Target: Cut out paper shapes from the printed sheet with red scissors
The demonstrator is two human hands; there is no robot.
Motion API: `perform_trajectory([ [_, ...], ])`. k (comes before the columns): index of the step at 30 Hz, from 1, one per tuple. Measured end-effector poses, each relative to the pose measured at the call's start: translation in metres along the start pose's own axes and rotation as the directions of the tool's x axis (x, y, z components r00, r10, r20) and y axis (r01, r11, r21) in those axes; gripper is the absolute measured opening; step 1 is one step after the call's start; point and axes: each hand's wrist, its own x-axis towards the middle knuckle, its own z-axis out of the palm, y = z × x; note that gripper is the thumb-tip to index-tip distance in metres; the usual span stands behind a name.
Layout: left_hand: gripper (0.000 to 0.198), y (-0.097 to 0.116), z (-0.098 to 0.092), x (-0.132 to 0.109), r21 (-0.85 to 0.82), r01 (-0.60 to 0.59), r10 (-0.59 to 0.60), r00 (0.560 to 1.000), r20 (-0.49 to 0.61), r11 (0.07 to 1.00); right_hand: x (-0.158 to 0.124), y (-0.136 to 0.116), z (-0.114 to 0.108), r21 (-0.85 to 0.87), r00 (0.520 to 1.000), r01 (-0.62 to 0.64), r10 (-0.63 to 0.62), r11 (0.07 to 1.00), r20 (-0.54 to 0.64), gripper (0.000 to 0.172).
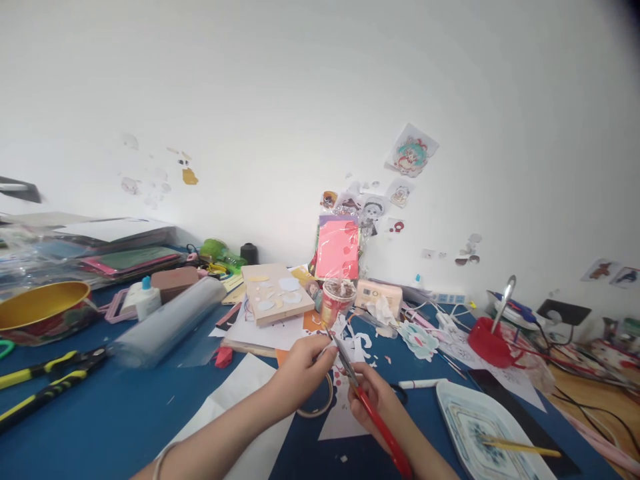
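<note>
Two hands came together over the blue desk [125,407]. The right hand [373,395] gripped red-handled scissors [383,427], whose blades pointed toward 11 o'clock and stood just beside the left hand [310,363]. That hand was closed, thumb against fingers, seemingly on a small pale paper piece [327,343], mostly hidden.

Clockwise from the hands, a lidded drink cup [335,305] stood at 12 o'clock, with a pack of pink paper [339,248] behind it. A white-and-blue tray [453,427] bearing a yellow brush [523,446] sat at 4 o'clock. A tape roll [315,415] lay close by at 7, yellow-and-black pliers [50,381] at 9, a clear plastic roll [170,321] near 10, and a board with paper cutouts [277,312] at 11.
</note>
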Motion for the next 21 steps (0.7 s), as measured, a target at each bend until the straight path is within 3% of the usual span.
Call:
perform_trajectory([
  [9, 0.033, 0.002, -0.007, 0.003, 0.106, -0.043, 0.038, 0.998, 0.048, 0.993, 0.000, 0.010, -0.004, -0.075, 0.999, 0.011, -0.013, 0.997, -0.031, 0.063],
  [13, 0.034, 0.001, -0.007, 0.002, 0.051, -0.034, 0.030, 0.997, 0.064, 0.998, 0.002, 0.009, -0.005, -0.028, 0.999, 0.009, -0.010, 1.000, -0.035, 0.055],
  [17, 0.021, -0.005, -0.001, 0.001, 0.032, -0.043, 0.039, 0.994, 0.099, 0.999, 0.003, 0.003, -0.006, 0.039, 1.000, -0.004, 0.005, 0.999, -0.020, 0.051],
  [21, 0.016, -0.015, 0.012, -0.001, 0.059, -0.096, 0.095, 0.995, 0.008, 0.994, 0.003, 0.001, -0.003, 0.071, 1.000, -0.008, 0.010, 0.997, -0.018, 0.053],
])
